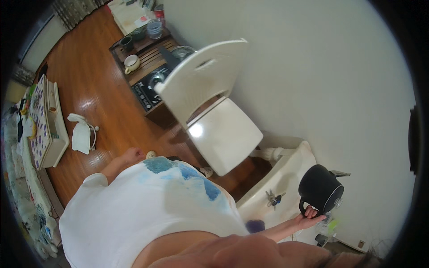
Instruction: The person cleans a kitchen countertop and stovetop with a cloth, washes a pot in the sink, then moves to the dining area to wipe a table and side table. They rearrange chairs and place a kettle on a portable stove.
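At the right, my right hand (311,214) grips the handle of a black kettle (316,187). The kettle is tilted on its side in the view, its metal spout towards the wall and its lid with a clear knob facing right. Beneath and to the left of it, a bunch of keys (275,199) lies on a cream marbled tabletop (254,197). My left hand (134,155) hangs low at my left side, over the wooden floor. Its fingers look loosely curled, and nothing shows in it, but its palm is hidden.
A white chair (225,134) stands before me, near the wall. Behind it is a wooden tea table (161,115) with a black cooker (147,92), a cream cup (131,63) and stacked clear bowls (154,29). A small white stool (81,135) and a white coffee table (55,147) stand left.
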Tool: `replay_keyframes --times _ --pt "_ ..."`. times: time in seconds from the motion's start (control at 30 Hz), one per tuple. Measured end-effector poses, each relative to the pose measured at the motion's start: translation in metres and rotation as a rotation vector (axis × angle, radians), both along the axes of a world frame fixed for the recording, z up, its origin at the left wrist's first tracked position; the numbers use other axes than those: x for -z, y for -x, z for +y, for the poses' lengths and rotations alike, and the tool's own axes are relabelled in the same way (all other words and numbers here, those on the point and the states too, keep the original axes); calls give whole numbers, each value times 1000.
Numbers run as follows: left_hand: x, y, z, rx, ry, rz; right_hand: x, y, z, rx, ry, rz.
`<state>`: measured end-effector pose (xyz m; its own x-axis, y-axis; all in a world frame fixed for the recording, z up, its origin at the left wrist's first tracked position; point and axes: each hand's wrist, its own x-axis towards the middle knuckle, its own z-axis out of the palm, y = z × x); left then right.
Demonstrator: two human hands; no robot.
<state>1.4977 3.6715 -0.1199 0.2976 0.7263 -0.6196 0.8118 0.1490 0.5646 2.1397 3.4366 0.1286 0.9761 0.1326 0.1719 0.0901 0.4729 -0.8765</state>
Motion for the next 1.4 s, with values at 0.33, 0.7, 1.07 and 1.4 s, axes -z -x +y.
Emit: replay_keyframes --times 0.33,0.7,1.07,1.4 --pt "126 242 -44 -630 65 -47 -35 281 147 -429 40 151" --pt "183 315 -177 -1035 233 9 81 509 347 -1156 335 384" --pt "110 306 -166 -965 60 113 232 511 476 -859 711 -82" --pt "61 321 7 -767 -8 78 251 480 499 -796 712 -399"
